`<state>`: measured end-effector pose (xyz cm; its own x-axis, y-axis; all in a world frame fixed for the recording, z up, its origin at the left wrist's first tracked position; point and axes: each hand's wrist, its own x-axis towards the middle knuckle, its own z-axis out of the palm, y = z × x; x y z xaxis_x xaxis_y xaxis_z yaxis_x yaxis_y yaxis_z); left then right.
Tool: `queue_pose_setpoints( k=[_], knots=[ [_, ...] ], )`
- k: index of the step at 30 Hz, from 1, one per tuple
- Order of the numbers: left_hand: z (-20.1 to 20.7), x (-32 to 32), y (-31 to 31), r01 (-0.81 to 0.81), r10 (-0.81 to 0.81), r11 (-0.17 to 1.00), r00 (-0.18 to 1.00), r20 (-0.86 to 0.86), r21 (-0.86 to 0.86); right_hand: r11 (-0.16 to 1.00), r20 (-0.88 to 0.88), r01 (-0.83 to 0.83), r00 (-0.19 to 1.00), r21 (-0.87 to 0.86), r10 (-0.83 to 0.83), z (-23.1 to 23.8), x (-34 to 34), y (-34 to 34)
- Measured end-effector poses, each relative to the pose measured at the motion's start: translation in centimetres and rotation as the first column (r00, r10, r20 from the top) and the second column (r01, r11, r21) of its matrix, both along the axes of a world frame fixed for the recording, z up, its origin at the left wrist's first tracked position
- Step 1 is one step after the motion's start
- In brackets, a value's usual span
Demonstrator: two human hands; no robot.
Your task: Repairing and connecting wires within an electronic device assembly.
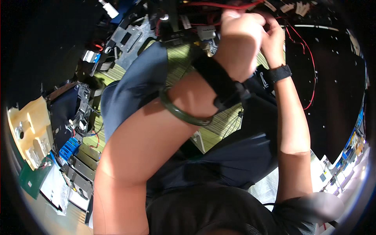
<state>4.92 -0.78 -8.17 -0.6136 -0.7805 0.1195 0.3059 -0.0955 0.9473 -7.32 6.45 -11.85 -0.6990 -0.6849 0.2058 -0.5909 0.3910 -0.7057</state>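
At the top of the view my left hand (241,43) and my right hand (273,39) meet, close to a thick red cable (223,5). My left hand is closed, its back toward me and its fingertips hidden. Curled fingers bring my right hand against it in a pinch; whatever lies between them is too small or hidden to name. A black strap circles each wrist, and a green bangle (184,115) sits on my left forearm. White label tags (288,8) hang on wires beyond my hands. Left of my left hand is a small grey box (206,32).
A large black panel (329,90) stands at the right, with a thin red wire (313,70) running down it. Metal brackets (127,38) lie at the upper left. Further left are a yellowish plate (33,121) and a blue connector block (69,148). Green striped carpet (182,64) shows below.
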Motion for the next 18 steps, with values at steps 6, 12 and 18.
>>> queue_pose_setpoints(
  k=[6,12,18],
  knots=[
    [-0.9,-0.2,0.7,0.250,-0.196,0.967,0.863,-0.466,0.056,0.994,-0.067,-0.103,0.993,-0.042,0.100,-1.4,-0.9,0.3],
    [2.0,-1.0,2.1,0.162,0.113,0.550,0.958,-0.265,0.820,0.998,0.014,-0.012,1.000,0.062,0.011,-0.5,0.8,0.3],
    [-1.4,-3.4,3.6,0.054,-0.061,0.770,0.998,-0.011,0.635,0.992,0.266,-0.028,0.962,-0.120,0.059,0.0,-0.6,0.3]
  ],
)
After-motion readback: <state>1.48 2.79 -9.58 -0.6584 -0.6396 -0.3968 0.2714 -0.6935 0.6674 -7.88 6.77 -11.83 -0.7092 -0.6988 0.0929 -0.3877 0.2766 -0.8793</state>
